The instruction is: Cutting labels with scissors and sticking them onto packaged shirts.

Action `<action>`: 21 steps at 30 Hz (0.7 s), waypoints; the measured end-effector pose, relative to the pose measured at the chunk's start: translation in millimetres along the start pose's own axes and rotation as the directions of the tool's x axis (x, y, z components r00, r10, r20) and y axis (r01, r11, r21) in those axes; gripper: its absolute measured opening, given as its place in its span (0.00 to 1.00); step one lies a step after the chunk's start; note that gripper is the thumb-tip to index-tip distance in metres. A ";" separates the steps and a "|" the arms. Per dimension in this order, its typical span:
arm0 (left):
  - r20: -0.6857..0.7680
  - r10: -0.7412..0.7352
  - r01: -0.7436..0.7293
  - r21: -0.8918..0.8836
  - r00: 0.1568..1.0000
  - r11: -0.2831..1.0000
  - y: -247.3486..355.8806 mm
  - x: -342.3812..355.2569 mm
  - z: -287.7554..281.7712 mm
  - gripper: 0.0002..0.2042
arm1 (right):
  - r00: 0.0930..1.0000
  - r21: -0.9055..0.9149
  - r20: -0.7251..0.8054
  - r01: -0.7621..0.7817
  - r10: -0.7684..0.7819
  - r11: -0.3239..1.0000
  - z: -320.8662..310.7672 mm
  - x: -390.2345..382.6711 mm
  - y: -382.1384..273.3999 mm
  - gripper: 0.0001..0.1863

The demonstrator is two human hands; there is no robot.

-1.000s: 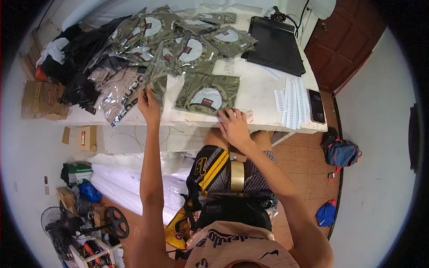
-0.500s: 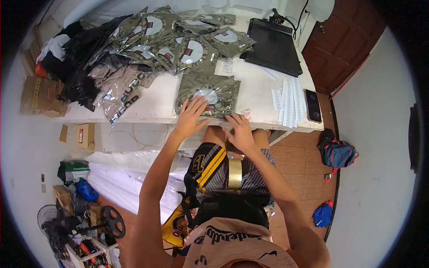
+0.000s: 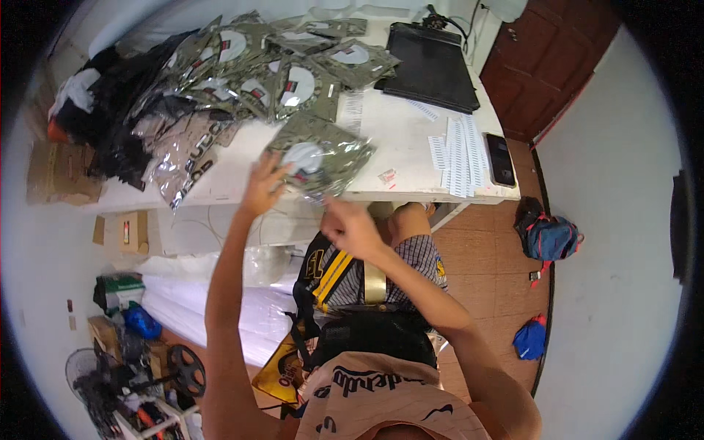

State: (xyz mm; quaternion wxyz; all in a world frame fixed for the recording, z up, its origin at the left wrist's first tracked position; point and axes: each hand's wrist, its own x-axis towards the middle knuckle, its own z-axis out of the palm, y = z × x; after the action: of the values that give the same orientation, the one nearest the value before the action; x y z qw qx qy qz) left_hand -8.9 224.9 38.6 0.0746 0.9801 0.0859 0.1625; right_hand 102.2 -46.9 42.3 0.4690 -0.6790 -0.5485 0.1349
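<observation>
A folded camouflage-green garment in a clear plastic bag (image 3: 334, 143) lies turned at an angle near the front edge of the white table. A pale round print shows through the plastic. My left hand (image 3: 262, 185) is at the bag's left side, its fingers spread and touching the plastic. At the bag's near corner, over the table edge, is my right hand (image 3: 350, 226). Its fingers look curled but are smeared by motion, so whether they pinch the corner is unclear.
Behind lies a heap of similar bagged garments (image 3: 297, 92), with a tan bagged one (image 3: 183, 150) nearer. Black clothing (image 3: 110, 110) and a cardboard box (image 3: 62, 172) are at left. On the right are a flat black device (image 3: 433, 70), printed label strips (image 3: 462, 158) and a phone (image 3: 499, 160).
The bagged garment has turned and shifted slightly left. My left hand has slid from its middle to its left side; my right hand has moved left to its near corner.
</observation>
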 end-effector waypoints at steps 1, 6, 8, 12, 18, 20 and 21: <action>0.063 -0.125 0.112 0.175 0.990 0.978 -13.7 -2.4 -14.2 0.28 | 1.000 0.001 -0.016 -0.007 0.007 1.000 3.5 -3.7 -12.4 0.33; 0.049 -0.797 0.714 -0.479 0.602 0.510 -55.4 16.2 -6.9 0.30 | 0.988 0.089 -0.079 0.138 -0.132 0.986 14.6 -11.1 -33.5 0.25; 0.155 -0.737 0.677 -0.549 0.658 0.490 6.7 38.5 3.5 0.39 | 0.995 -0.088 -0.089 0.026 -0.034 0.996 -2.5 -16.5 -13.1 0.16; -0.169 -0.703 0.717 0.031 0.691 0.697 32.3 37.0 20.7 0.46 | 0.955 -0.380 -0.295 -0.110 -0.008 0.918 -62.3 -19.3 -17.1 0.13; -0.152 -0.648 0.665 0.124 0.747 0.737 23.9 58.2 8.9 0.45 | 0.874 -0.691 -0.478 -0.434 0.085 0.578 -141.8 -21.1 52.9 0.28; -0.257 -0.613 0.663 0.222 0.747 0.714 43.4 55.2 8.1 0.40 | 0.899 -0.762 -0.419 -0.426 0.131 0.488 -134.3 -28.2 67.7 0.32; -0.417 -0.478 0.541 0.038 0.773 0.840 48.7 48.5 4.7 0.37 | 0.950 -0.763 -0.299 -0.291 0.085 0.577 -123.8 -27.6 69.8 0.33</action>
State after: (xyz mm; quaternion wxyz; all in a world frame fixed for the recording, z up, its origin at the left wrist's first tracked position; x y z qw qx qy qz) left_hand 44.9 186.3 57.6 0.0206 0.8698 0.3743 0.3210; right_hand 221.8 -128.6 43.2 0.1584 -0.8817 -0.4165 -0.1549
